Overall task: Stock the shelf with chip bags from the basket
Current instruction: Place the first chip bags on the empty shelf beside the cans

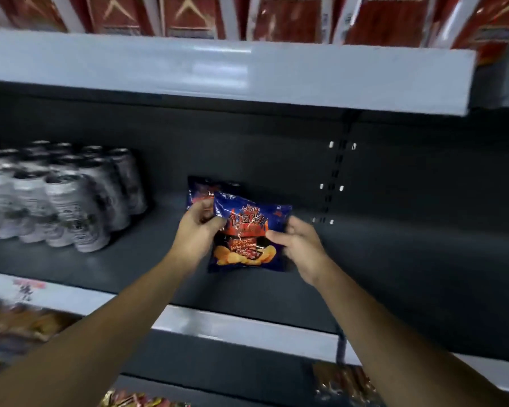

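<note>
I hold a chip bag (249, 230) upright over the dark shelf (100, 259); I cannot tell whether it has touched down. My left hand (199, 230) curls round its 9 o'clock edge, and my right hand (299, 248) pinches the 3 o'clock edge. A second bag (202, 189) stands just behind, at 11 o'clock. Cans (62, 195) crowd the 9 o'clock end. I judge stocking barely begun: bare shelf stretches toward 3 o'clock, and the basket is out of view.

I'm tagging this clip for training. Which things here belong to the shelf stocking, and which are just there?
Job: front chip bag, chip bag behind it, shelf, left hand, right hand.
Just there: cans, red packs above, snack packs below.
</note>
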Action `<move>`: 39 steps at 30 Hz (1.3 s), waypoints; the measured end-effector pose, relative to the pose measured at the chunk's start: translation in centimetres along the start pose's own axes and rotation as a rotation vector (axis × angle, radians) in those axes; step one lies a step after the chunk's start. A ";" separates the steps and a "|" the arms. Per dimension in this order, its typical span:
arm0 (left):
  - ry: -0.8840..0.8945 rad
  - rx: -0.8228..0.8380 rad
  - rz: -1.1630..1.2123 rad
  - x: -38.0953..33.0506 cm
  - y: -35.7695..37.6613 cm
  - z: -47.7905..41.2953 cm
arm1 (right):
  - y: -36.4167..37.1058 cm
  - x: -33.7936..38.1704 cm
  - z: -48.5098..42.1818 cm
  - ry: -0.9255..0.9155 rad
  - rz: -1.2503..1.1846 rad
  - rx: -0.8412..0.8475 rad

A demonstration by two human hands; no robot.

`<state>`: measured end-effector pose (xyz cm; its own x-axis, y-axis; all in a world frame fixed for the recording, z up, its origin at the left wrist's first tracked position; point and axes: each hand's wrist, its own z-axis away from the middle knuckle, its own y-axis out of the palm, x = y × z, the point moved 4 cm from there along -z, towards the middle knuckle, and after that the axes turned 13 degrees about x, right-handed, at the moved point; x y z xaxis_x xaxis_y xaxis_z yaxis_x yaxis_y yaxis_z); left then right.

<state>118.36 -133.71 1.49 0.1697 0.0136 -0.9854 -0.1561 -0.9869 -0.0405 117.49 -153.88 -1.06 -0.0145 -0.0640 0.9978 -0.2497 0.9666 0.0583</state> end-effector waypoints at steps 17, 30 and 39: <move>-0.014 -0.078 -0.127 3.7 -10.3 -4.5 | 8.0 -2.7 -10.1 0.086 0.106 -0.143; -0.076 -0.070 -0.195 6.2 -11.4 -5.6 | 7.0 -3.3 -9.4 0.218 0.243 -0.258; 0.108 -0.174 -0.354 1.4 -8.4 -3.5 | 5.0 -2.3 -5.6 0.160 0.085 -0.246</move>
<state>123.28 -125.91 1.01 0.2860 0.3491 -0.8924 0.0954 -0.9370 -0.3360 121.66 -147.48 -2.86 0.1322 0.0404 0.9904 -0.0115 0.9992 -0.0392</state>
